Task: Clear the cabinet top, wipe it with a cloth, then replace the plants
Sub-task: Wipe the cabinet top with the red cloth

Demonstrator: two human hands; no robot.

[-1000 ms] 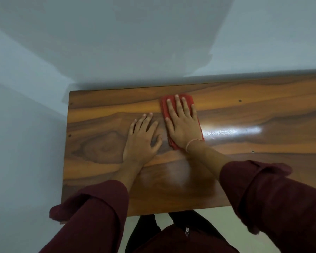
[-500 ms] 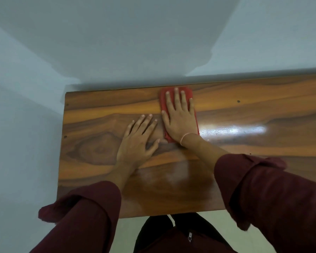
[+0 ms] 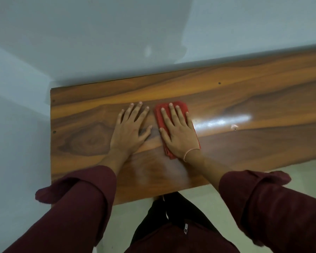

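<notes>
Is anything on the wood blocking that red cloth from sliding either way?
Leftward, yes: the left hand lies flat on the cabinet top right beside the cloth, which the right hand presses. Rightward, only a small pale speck shows on the wood.

We see the cabinet top (image 3: 263, 99) as a glossy slab of brown wood grain, with a dark knot figure toward its left end and a bright glare streak right of centre. The red cloth (image 3: 159, 119) lies folded flat near the middle, pressed beneath the straight-fingered right hand (image 3: 179, 137).
</notes>
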